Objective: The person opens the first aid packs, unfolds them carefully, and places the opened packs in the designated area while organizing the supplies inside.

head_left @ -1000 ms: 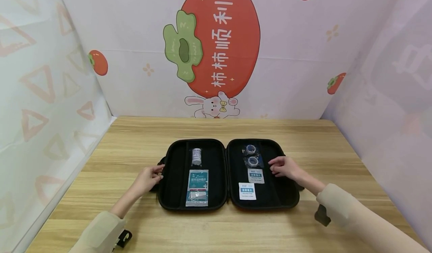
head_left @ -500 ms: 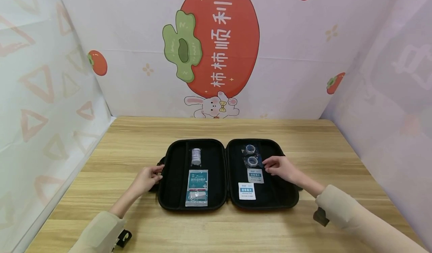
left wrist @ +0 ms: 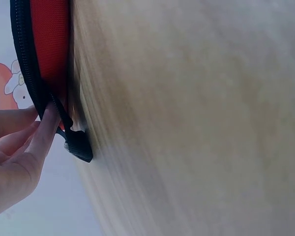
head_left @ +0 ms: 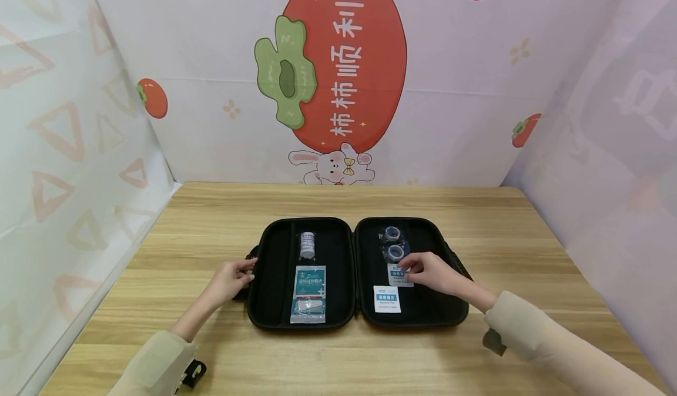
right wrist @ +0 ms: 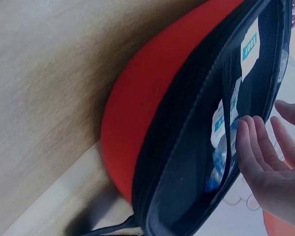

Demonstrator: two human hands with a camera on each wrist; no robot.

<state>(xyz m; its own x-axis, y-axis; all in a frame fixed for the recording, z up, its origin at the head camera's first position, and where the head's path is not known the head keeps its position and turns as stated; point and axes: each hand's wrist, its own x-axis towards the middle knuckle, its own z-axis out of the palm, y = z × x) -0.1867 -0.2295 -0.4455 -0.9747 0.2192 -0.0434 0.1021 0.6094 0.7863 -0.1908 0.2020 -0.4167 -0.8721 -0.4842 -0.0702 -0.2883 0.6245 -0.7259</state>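
A zip case [head_left: 337,305] lies spread flat on the table, black inside and red outside [left wrist: 50,42]. My left hand [head_left: 233,279] pinches its left rim between thumb and fingers, beside the zip pull [left wrist: 79,147]. Over the right half reaches my right hand [head_left: 436,275]; in the right wrist view its fingers are extended, with the thumb [right wrist: 291,114] apart. Its fingertips overlap an alcohol pad sachet [head_left: 396,274], partly covering it. A second alcohol pad sachet [head_left: 388,300] lies just below. Two wrapped tape rolls, one upper [head_left: 392,234] and one lower [head_left: 395,253], sit above.
In the case's left half are a wrapped white roll [head_left: 307,245] and a teal packet [head_left: 309,293]. An elastic strap [right wrist: 229,115] crosses the right half. The wooden table [head_left: 338,361] meets a patterned cloth backdrop [head_left: 449,131] behind.
My right hand has moved left and inward from the case's right side, onto the upper alcohol pad sachet. The left hand stays at the left rim.
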